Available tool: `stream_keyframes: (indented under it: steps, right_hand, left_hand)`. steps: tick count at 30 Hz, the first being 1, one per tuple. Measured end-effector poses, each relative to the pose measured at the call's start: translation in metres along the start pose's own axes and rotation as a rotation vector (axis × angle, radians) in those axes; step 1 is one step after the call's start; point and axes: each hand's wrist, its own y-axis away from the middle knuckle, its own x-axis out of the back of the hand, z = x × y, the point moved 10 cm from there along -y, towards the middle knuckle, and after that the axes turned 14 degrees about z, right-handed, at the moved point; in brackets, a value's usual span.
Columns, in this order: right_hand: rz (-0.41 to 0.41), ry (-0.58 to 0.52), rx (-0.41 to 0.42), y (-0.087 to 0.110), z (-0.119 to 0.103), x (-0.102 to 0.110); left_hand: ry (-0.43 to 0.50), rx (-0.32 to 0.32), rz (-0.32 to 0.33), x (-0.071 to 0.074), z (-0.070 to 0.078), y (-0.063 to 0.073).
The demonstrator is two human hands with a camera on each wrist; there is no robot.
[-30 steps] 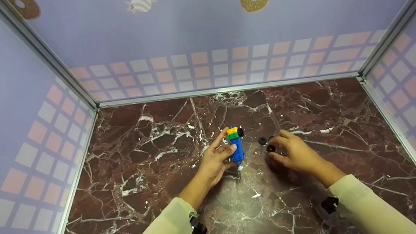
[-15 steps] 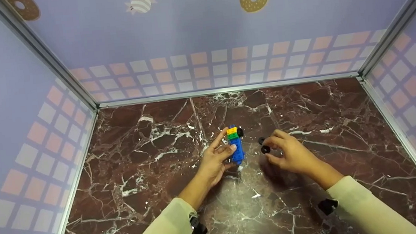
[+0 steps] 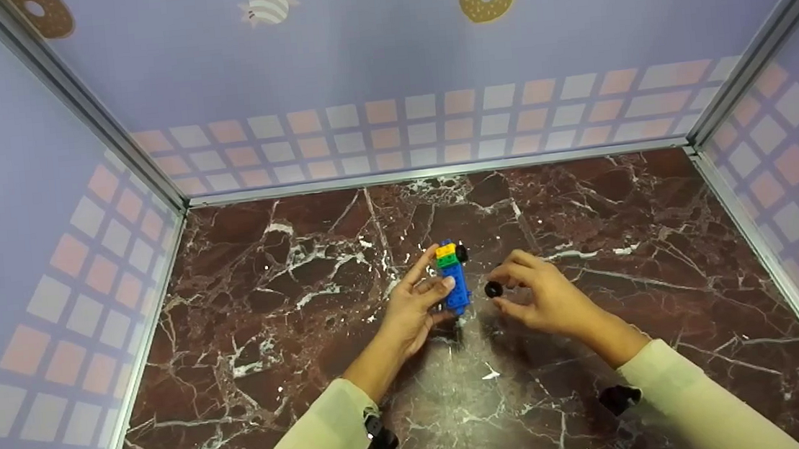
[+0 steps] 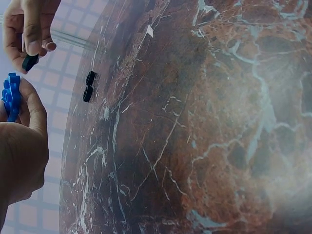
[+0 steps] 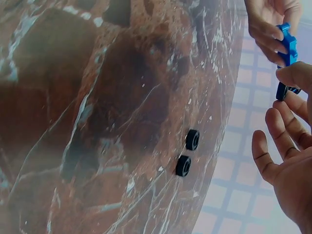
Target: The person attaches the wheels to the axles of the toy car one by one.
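In the head view my left hand [image 3: 407,314] holds a blue toy car body of building blocks [image 3: 457,296], its thumb lying across the top. A yellow block [image 3: 446,249] and a green block [image 3: 447,260] sit near its far end, with a black wheel [image 3: 462,253] on the right side there. Just right of the body, my right hand [image 3: 547,295] pinches another black wheel [image 3: 493,289] between thumb and fingers. In the right wrist view this wheel [image 5: 281,91] is close to the blue toy [image 5: 288,46].
Two loose black wheels, one [image 5: 192,140] beside the other [image 5: 183,166], stand on the dark marbled tabletop [image 3: 276,380]. In the head view the right hand hides them. Patterned panels [image 3: 391,131] wall in the table at the back and both sides.
My right hand has carried its wheel leftward, nearer the toy car body. It now covers the loose wheels that showed earlier beside its fingers. My left hand and the toy have stayed in place.
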Motion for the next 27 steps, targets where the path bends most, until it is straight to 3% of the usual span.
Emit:
stream_keyframes:
  steps: [15, 27]
  right_hand:
    - [0.013, -0.066, -0.076, -0.004, -0.005, -0.011]
    - [0.001, -0.101, -0.071, -0.008, -0.012, -0.015]
  left_hand:
    - [0.005, 0.014, -0.001, 0.002, 0.000, 0.002]
    - [-0.007, 0.024, -0.022, 0.002, -0.001, 0.002]
